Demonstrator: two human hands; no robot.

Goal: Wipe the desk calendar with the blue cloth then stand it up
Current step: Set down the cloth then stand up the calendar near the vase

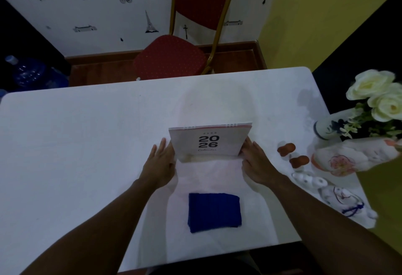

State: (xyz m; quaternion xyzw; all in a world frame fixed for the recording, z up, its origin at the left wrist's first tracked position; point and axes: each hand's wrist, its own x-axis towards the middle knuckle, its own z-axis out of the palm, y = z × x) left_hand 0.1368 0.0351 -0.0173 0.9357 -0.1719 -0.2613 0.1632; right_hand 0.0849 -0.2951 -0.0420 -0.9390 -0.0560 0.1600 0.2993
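Observation:
The desk calendar (210, 141), white with "2026" in black on its cover, stands upright in the middle of the white table (76, 144). My left hand (159, 164) presses flat against its left edge. My right hand (257, 164) holds its right edge, fingers touching the lower corner. The blue cloth (214, 212) lies folded in a neat rectangle on the table, nearer to me than the calendar and between my forearms. Neither hand touches the cloth.
At the table's right edge stand a vase of white flowers (378, 98), white ceramic figurines (352, 157) and two small red-brown pieces (292, 155). A red chair (171, 57) is behind the table. A blue water bottle (28, 74) sits on the floor at far left.

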